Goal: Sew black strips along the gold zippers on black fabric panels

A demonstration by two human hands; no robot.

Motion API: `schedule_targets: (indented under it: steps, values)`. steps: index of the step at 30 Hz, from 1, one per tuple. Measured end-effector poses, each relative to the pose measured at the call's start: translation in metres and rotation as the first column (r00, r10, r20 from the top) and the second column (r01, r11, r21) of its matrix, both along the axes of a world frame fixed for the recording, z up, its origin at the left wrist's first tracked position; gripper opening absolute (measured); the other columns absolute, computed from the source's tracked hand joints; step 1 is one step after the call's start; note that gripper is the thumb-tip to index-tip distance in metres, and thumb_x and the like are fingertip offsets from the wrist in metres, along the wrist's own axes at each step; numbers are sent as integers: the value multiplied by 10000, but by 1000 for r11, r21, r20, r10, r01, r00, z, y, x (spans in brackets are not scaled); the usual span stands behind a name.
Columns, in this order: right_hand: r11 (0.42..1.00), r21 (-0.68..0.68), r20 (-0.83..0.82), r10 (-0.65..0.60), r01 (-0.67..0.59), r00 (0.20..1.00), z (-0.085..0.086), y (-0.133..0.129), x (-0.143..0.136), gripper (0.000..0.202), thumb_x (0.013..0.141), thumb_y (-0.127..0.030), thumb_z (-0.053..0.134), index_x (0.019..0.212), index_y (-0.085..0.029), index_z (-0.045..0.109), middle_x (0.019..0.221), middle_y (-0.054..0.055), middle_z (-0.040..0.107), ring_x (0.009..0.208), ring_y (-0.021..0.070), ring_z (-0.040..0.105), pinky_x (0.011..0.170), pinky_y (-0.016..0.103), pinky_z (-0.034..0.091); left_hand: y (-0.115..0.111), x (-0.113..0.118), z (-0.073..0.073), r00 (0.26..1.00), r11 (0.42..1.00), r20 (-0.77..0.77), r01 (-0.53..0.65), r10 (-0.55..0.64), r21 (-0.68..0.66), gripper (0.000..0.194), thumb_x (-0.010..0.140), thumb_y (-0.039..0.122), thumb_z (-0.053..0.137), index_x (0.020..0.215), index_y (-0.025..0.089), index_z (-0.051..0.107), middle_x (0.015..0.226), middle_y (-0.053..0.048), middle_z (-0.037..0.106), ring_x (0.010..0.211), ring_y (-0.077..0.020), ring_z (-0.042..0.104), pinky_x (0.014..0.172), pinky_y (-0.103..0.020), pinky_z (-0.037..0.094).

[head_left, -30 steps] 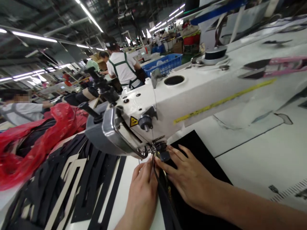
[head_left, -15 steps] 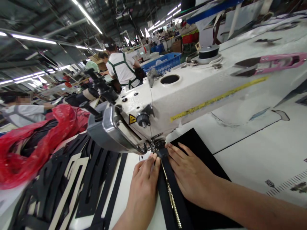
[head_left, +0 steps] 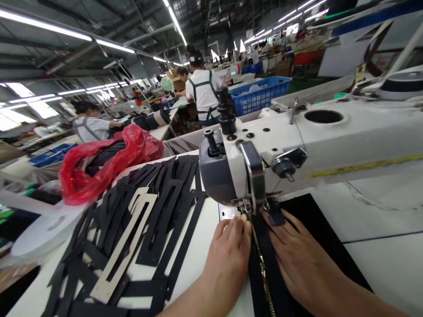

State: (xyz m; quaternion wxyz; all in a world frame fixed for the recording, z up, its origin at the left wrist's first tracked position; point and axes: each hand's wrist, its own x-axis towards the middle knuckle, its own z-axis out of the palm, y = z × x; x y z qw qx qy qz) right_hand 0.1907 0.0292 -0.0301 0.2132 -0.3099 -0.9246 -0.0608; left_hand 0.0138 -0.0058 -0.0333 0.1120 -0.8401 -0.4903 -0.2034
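A zipper (head_left: 259,251) with gold teeth and black tape runs from the sewing machine's presser foot (head_left: 247,206) toward me, lying along black fabric (head_left: 317,220). My left hand (head_left: 228,257) is at the zipper's left edge, its thumb and bent fingers closed together on the tape just in front of the foot. On the right side, my right hand (head_left: 297,253) lies flat over the black fabric with fingers stretched forward. Their tips are partly hidden under a small dark block (head_left: 276,218) beside the foot. The gold slider (head_left: 263,269) sits partway down the zipper.
The machine head (head_left: 228,163) and its white arm (head_left: 357,141) stand above my hands. Left on the table lie many black strips and frames (head_left: 165,220) and a beige frame piece (head_left: 128,246). Beyond are a red plastic bag (head_left: 109,158), a blue crate (head_left: 264,94) and co-workers.
The view has swung left, so the machine and both hands appear farther right. My left hand stays at the zipper by the foot; my right fingertips now reach beneath the dark block.
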Motion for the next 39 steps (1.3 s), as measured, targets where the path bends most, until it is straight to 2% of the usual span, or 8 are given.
schedule_targets:
  steps: [9,14,24,29,34,39]
  values:
    - [999,-29,-32,23,-24,999,1,3,0,419,818,-101,367,1186,-146,563,1255,91,559,1196,211,462,1002,425,325,-2,5,3,998,996,-24,-66,65,-57,340,922,62,272,1166,57,508,1102,-158,579,1065,-242,537,908,-394,433]
    - [997,-73,9,29,-29,1000,5,3,0,410,832,-124,366,1198,-132,552,1292,104,525,1226,213,428,1011,420,318,-2,5,9,998,995,-32,-53,50,-84,316,891,39,318,1125,30,530,1056,-168,579,1067,-266,528,900,-391,426]
    - [999,-34,-2,1,-1,1000,2,-3,-1,398,848,-133,348,1201,-112,531,1287,140,516,1230,204,408,1015,413,301,0,1,11,1000,994,-6,-1,1,-105,288,886,46,365,1115,30,537,1083,-162,566,1046,-257,527,914,-382,414]
    - [1000,-24,44,11,-10,999,0,-2,0,414,855,-126,341,1235,-80,499,1310,170,484,1264,222,363,1009,428,308,-1,1,12,1000,991,-22,-17,15,-131,276,894,59,373,1121,49,529,1104,-155,558,1066,-246,517,921,-383,411]
    - [999,-45,45,-11,13,999,2,-1,-1,399,864,-158,345,1214,-99,527,1280,153,517,1221,227,417,1004,429,323,0,0,14,1000,991,-26,7,-11,-133,269,888,67,380,1111,38,528,1124,-169,543,1080,-260,504,917,-393,413]
    - [998,-60,39,-10,13,999,2,1,-2,385,882,-171,325,1184,-107,556,1275,150,523,1218,233,425,1000,437,327,3,-2,14,1000,981,-9,9,-11,-193,201,882,59,387,959,91,570,1066,-138,542,1025,-244,511,902,-384,420]
